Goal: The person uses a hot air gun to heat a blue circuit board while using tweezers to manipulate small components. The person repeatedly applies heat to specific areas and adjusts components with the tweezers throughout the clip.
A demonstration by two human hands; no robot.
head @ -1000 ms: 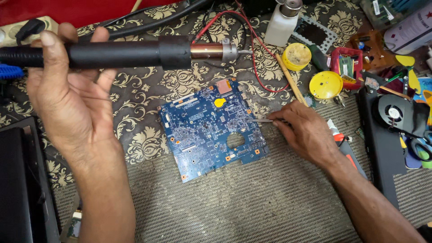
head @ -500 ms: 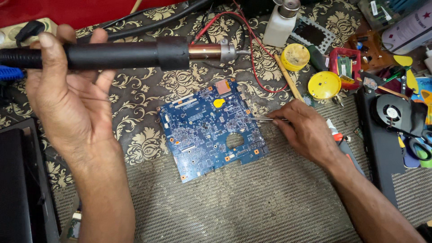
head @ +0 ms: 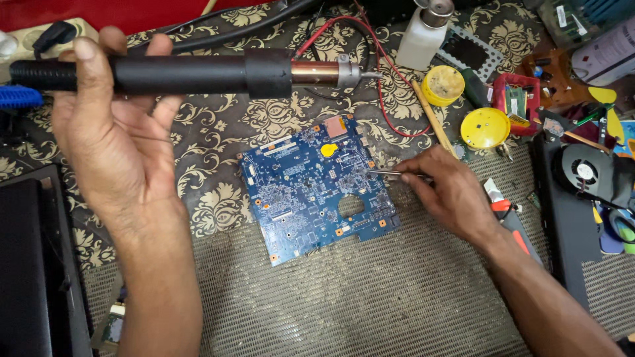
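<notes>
Patterned brown-and-cream cloth [head: 218, 132] covers the upper bench, ribbed grey matting [head: 397, 291] the lower part. At centre frame lies one blue circuit board [head: 317, 185], flat, straddling cloth and mat. Left hand [head: 112, 145], upper left, is closed around the black handle of one hot-air rework wand [head: 192, 73], held level well above the board, its metal nozzle pointing right, away from the board. Right hand [head: 450, 195], right of centre, pinches one pair of tweezers [head: 390, 173], tips resting on the board's right edge region. Judged risks: the nozzle, if hot, sits near the red wire [head: 380, 99] looping at upper centre and could scorch its insulation or the cloth; a slip of the tweezers could knock small parts off the board; the white pump bottle [head: 426, 33] at the top stands close to the nozzle's line, and would be a hazard if its contents burn. Counts: two yellow round tins [head: 486, 127], one open and one lidded, upper right; one cooling fan [head: 585, 168] at far right; one dark laptop shell [head: 33, 264] at lower left; one wooden stick [head: 433, 119] near the tins.
</notes>
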